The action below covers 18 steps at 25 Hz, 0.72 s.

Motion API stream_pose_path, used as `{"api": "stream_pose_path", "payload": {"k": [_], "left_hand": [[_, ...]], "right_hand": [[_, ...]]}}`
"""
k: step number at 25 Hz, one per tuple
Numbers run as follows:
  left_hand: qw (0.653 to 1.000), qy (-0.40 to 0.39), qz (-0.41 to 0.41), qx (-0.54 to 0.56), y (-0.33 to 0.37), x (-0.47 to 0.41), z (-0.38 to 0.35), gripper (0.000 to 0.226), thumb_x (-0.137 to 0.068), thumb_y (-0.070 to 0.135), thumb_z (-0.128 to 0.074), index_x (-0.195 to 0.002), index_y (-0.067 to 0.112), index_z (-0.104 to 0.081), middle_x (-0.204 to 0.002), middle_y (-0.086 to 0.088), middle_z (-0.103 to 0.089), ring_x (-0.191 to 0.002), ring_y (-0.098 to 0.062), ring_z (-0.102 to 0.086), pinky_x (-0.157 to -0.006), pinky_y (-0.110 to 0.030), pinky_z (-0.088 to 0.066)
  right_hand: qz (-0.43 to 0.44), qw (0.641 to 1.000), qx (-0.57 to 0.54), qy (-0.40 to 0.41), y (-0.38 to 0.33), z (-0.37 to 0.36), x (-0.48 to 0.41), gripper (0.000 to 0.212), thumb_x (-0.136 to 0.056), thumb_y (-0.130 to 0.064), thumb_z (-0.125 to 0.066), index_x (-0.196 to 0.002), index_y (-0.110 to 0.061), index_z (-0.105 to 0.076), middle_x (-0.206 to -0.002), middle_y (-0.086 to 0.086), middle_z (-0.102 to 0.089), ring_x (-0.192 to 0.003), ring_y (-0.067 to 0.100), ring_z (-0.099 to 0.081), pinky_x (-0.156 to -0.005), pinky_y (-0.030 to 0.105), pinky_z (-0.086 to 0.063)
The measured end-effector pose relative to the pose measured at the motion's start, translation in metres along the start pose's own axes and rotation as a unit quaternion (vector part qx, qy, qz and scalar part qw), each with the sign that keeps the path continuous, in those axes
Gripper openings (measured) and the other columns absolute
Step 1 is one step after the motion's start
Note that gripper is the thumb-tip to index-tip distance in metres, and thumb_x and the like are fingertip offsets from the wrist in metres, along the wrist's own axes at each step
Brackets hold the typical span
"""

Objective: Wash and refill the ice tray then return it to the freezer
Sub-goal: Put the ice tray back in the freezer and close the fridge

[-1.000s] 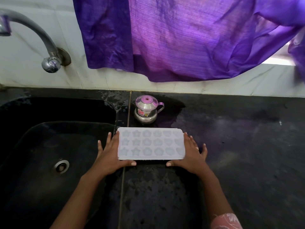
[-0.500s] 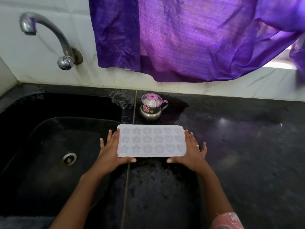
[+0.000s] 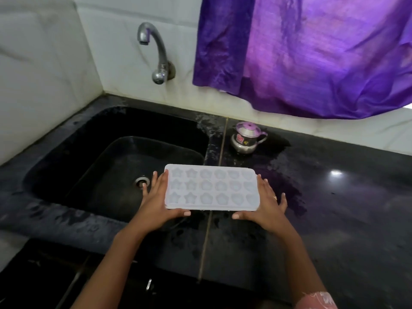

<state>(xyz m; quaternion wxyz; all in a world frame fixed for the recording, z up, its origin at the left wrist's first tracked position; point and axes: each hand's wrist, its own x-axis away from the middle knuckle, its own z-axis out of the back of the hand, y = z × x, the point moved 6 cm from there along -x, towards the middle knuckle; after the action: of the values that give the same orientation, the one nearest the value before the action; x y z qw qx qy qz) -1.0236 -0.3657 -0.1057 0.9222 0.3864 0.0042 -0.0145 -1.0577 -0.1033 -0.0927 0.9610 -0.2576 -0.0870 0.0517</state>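
- At the sink (image 3: 66,175), we hold the tray (image 3: 211,188) level between both hands. It sits at the basin's right rim, its left end over the bowl and the rest over the wet counter (image 3: 334,219).
- We judge this to be the opening of the wash step. The tap (image 3: 156,52) is dry, no water runs, and the star and flower moulds face up. Whether anything lies in them we cannot tell.
- The next move, as we read it, calls for carrying the tray left and back until it sits under the spout. One hand must then come free to turn the tap, so the other must take the whole weight of the tray.
- The refill and the freezer come after that, and the freezer is nowhere in view.
- Our left hand (image 3: 156,204) grasps the tray's left end. The thumb (image 3: 178,212) hooks along the near edge and the fingers (image 3: 159,181) lie straight beside the short side.
- Our right hand (image 3: 267,206) mirrors it on the right end. The thumb (image 3: 240,216) lies on the near edge and the fingers (image 3: 263,184) are spread and straight.
- Neither hand touches anything else.
- We cannot tell whether the tray rests on the rim or hangs just above it.
- A small steel pot (image 3: 247,138) stands behind the tray, apart from it, under a purple curtain (image 3: 312,52).
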Motion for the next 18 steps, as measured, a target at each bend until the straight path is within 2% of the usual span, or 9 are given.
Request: {"api": "stream_pose_path", "payload": {"k": [7,12,16,18], "left_hand": [[0.996,0.065,0.053,0.007,-0.027,0.09,0.04,0.134,-0.043,0.075,-0.055,-0.15,0.022,0.006,-0.157,0.011,0.005,-0.133,0.0,0.028,-0.104,-0.03,0.026],[0.987,0.116,0.11,0.006,-0.049,0.159,0.06,0.134,-0.044,0.077,-0.053,-0.15,0.022,0.007,-0.157,0.011,0.006,-0.133,-0.001,0.029,-0.106,-0.035,0.025],[0.975,0.159,0.158,-0.001,-0.065,0.213,0.073,0.133,-0.045,0.078,-0.051,-0.15,0.02,0.007,-0.157,0.011,0.006,-0.134,-0.002,0.027,-0.106,-0.034,0.025],[0.966,0.184,0.183,-0.006,-0.07,0.24,0.079,0.133,-0.046,0.078,-0.05,-0.15,0.019,0.007,-0.155,0.012,0.006,-0.134,-0.002,0.027,-0.105,-0.033,0.025]], "right_hand": [[0.073,0.996,-0.006,-0.049,-0.058,-0.033,0.039,0.13,-0.053,-0.064,-0.076,-0.149,-0.028,0.004,-0.158,-0.008,0.005,-0.144,0.008,0.012,-0.11,0.048,0.021],[0.135,0.986,-0.002,-0.093,-0.1,-0.061,0.063,0.127,-0.056,-0.06,-0.078,-0.149,-0.029,0.002,-0.159,-0.008,0.004,-0.144,0.008,0.012,-0.109,0.047,0.023],[0.186,0.973,0.01,-0.136,-0.132,-0.087,0.082,0.134,-0.046,-0.069,-0.071,-0.149,-0.029,0.004,-0.158,-0.009,0.007,-0.143,0.006,0.014,-0.109,0.046,0.023],[0.211,0.965,0.009,-0.154,-0.148,-0.099,0.09,0.134,-0.05,-0.064,-0.078,-0.149,-0.028,0.005,-0.158,-0.01,0.007,-0.142,0.004,0.015,-0.11,0.046,0.023]]}}
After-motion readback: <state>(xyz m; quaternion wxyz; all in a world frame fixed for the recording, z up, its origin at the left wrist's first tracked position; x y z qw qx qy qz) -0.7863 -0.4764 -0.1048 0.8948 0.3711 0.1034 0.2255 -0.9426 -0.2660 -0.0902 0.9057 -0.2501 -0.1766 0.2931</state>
